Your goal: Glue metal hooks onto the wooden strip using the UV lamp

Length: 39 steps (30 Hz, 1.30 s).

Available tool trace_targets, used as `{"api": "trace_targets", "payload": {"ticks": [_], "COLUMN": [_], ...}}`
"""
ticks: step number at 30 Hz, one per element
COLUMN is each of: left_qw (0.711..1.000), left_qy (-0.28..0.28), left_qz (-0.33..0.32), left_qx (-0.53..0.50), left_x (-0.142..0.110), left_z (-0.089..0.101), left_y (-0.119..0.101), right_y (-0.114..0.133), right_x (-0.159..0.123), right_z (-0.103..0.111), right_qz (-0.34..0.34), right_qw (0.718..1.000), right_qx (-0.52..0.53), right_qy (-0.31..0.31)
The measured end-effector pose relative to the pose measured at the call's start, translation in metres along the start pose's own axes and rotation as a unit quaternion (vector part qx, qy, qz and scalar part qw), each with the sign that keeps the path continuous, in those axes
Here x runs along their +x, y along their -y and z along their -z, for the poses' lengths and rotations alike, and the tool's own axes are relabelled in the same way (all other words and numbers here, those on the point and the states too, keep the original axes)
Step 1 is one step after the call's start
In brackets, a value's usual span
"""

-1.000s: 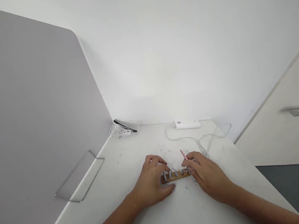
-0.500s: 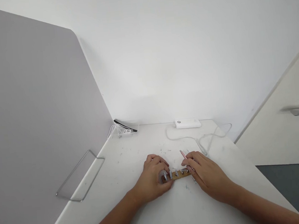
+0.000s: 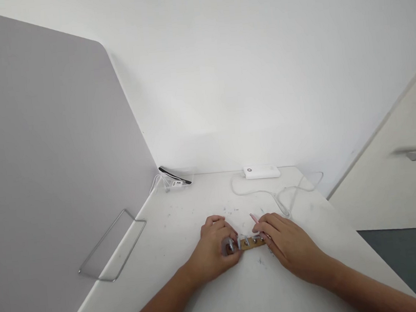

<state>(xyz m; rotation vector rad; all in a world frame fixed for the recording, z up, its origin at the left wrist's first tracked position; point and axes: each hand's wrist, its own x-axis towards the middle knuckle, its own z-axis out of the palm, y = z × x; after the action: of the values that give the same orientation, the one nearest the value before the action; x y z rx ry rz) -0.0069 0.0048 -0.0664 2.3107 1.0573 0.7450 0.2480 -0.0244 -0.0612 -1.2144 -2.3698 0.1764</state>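
A short brown wooden-looking strip (image 3: 251,245) lies on the white desk between my hands. Several small silvery-grey pieces that look like false nails (image 3: 246,241) stand up from it in a row. My left hand (image 3: 216,247) is closed around the strip's left end, its thumb at the near edge and fingers at the far side, close to the nails there. In my right hand (image 3: 288,244), pinched like a pencil, is a slim pink pen-like tool (image 3: 254,218). Its upper end points away from me; the lower end is hidden by my fingers near the strip's right end.
A white power bank (image 3: 261,172) with a white cable (image 3: 257,192) sits at the back against the wall. A clear tray with a black-edged item (image 3: 175,175) stands in the back left corner. A wire rack (image 3: 129,252) hangs over the left edge beside a grey panel (image 3: 63,140). Dark smudges mark the desk.
My left thumb has closed in from below the strip onto its near edge, and the fingers have drawn together. The pink tool has tilted slightly lower in my right hand, which stays in place.
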Motion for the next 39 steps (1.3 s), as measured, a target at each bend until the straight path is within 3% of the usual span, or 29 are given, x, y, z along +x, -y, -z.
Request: {"api": "trace_targets", "payload": {"ticks": [6, 25, 33, 39], "left_qw": [0.996, 0.997, 0.994, 0.996], "left_qy": [0.017, 0.006, 0.008, 0.011], "left_qz": [0.076, 0.08, 0.106, 0.09], "left_qx": [-0.032, -0.018, -0.017, 0.008], "left_x": [-0.003, -0.002, 0.0, 0.0], "left_z": [0.004, 0.002, 0.002, 0.008], "left_y": [-0.006, -0.01, -0.015, -0.014], "right_y": [-0.002, -0.002, -0.003, -0.006], "right_x": [0.0, 0.001, 0.0, 0.001], "right_z": [-0.001, -0.001, 0.001, 0.004], "right_qz": [0.004, 0.004, -0.049, -0.073], "right_qw": [1.0, 1.0, 0.996, 0.992], "right_qx": [-0.013, 0.0, 0.067, 0.079], "right_qy": [-0.006, -0.013, -0.035, -0.059]}}
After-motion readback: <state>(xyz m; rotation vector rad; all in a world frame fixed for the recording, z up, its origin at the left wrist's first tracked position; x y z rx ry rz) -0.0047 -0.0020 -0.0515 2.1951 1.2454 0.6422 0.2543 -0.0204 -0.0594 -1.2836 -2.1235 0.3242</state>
